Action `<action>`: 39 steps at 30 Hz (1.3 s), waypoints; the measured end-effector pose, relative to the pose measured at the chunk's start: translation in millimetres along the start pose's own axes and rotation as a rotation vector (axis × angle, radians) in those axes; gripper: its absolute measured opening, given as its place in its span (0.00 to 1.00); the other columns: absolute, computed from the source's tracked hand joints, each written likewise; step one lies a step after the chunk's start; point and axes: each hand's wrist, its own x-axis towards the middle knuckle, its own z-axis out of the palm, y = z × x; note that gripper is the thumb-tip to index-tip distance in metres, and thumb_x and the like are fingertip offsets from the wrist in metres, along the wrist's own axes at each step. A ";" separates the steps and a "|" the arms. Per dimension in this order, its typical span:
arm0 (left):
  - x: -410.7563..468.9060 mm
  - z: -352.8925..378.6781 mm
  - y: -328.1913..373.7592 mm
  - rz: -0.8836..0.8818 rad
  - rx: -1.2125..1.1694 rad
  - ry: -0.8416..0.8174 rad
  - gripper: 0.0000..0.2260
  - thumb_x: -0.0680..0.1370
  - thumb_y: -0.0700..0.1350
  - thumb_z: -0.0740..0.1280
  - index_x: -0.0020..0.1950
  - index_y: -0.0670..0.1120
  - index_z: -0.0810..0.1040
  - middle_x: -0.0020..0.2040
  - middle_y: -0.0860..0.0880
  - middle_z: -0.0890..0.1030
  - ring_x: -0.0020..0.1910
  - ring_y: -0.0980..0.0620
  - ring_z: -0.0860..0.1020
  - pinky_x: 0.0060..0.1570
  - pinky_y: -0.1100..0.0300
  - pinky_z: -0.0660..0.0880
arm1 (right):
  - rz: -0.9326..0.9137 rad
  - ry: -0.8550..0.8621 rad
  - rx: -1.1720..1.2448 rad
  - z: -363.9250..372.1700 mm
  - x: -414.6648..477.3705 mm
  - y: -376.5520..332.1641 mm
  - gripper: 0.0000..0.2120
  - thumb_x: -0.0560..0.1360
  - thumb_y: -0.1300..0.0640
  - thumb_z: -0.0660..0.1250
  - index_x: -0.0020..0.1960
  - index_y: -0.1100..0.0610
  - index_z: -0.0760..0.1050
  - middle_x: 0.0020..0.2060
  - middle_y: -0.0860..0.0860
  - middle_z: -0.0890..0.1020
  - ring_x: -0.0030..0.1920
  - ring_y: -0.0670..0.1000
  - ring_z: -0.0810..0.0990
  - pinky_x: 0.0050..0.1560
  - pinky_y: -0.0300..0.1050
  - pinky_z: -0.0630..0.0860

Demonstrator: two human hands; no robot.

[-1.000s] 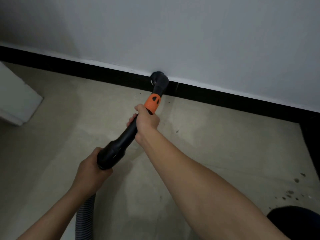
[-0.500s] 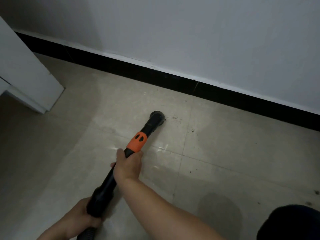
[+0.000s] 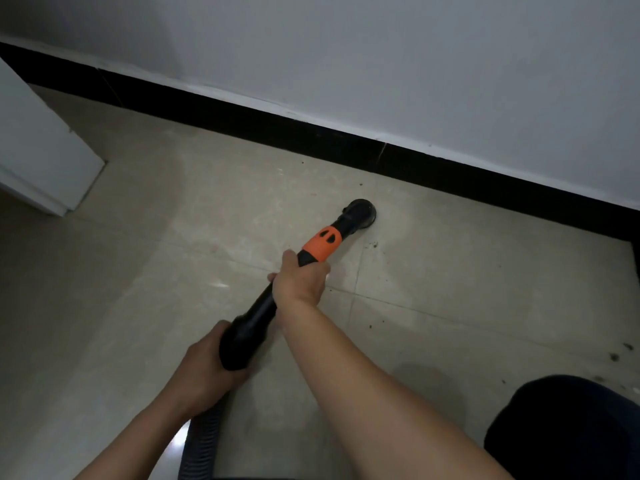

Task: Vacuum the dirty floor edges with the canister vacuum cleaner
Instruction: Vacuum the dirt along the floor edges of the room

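both curled tight: right grip (image 3: 299, 282) on the wand (image 3: 258, 311), left grip (image 3: 202, 370) on its hose end. nozzle (image 3: 360, 213) mid-frame on the floor (image 3: 166, 271) near the skirting (image 3: 450, 173); specks (image 3: 373, 244) beside it and at lower right not yet vacuumed.

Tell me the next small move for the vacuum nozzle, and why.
Probably draw the round black vacuum nozzle slightly back and right, onto the dark crumbs lying just beside it on the beige tiled floor. The right hand and left hand both hold the black wand with the orange collar, so a short pull should do.
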 end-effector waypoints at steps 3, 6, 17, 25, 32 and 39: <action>-9.7 -10.3 -9.4 -0.016 0.095 -0.011 0.23 0.57 0.52 0.75 0.49 0.55 0.73 0.41 0.55 0.81 0.40 0.56 0.79 0.38 0.56 0.76 | 0.036 -0.016 0.026 2.3 -17.5 18.3 0.17 0.78 0.48 0.64 0.59 0.56 0.63 0.46 0.55 0.81 0.40 0.55 0.84 0.45 0.49 0.81; -32.2 -33.5 -41.0 -0.076 0.214 -0.051 0.23 0.50 0.58 0.68 0.44 0.57 0.75 0.38 0.58 0.81 0.40 0.55 0.80 0.41 0.56 0.76 | 0.120 -0.055 0.138 7.4 -55.2 64.1 0.17 0.77 0.50 0.67 0.58 0.56 0.64 0.39 0.52 0.82 0.33 0.49 0.83 0.40 0.44 0.81; 7.3 -0.3 5.9 0.070 0.383 0.003 0.19 0.64 0.51 0.74 0.50 0.54 0.70 0.41 0.53 0.80 0.42 0.47 0.79 0.35 0.55 0.74 | 0.057 -0.009 0.372 -35.4 -5.7 12.4 0.12 0.76 0.57 0.68 0.55 0.59 0.68 0.35 0.54 0.79 0.28 0.49 0.81 0.35 0.44 0.78; -17.2 -49.6 -49.9 -0.004 0.519 -0.087 0.17 0.57 0.46 0.72 0.42 0.55 0.72 0.33 0.55 0.79 0.35 0.53 0.78 0.30 0.60 0.71 | 0.335 -0.043 0.536 -21.9 -68.9 106.6 0.18 0.69 0.55 0.76 0.56 0.56 0.76 0.44 0.54 0.85 0.45 0.53 0.85 0.56 0.56 0.80; -6.8 -2.3 -15.2 0.123 0.568 -0.047 0.17 0.62 0.48 0.72 0.44 0.58 0.67 0.38 0.54 0.77 0.38 0.50 0.75 0.30 0.58 0.65 | 0.307 0.074 0.719 -70.1 -43.2 62.9 0.04 0.72 0.67 0.67 0.45 0.61 0.73 0.28 0.55 0.80 0.30 0.54 0.80 0.36 0.46 0.79; -25.4 -41.1 -26.5 0.050 0.549 0.048 0.18 0.63 0.44 0.75 0.46 0.55 0.72 0.35 0.53 0.78 0.35 0.50 0.77 0.31 0.57 0.71 | 0.446 -0.112 0.689 -43.6 -68.9 51.1 0.04 0.70 0.68 0.67 0.41 0.61 0.74 0.26 0.54 0.79 0.28 0.52 0.78 0.36 0.44 0.76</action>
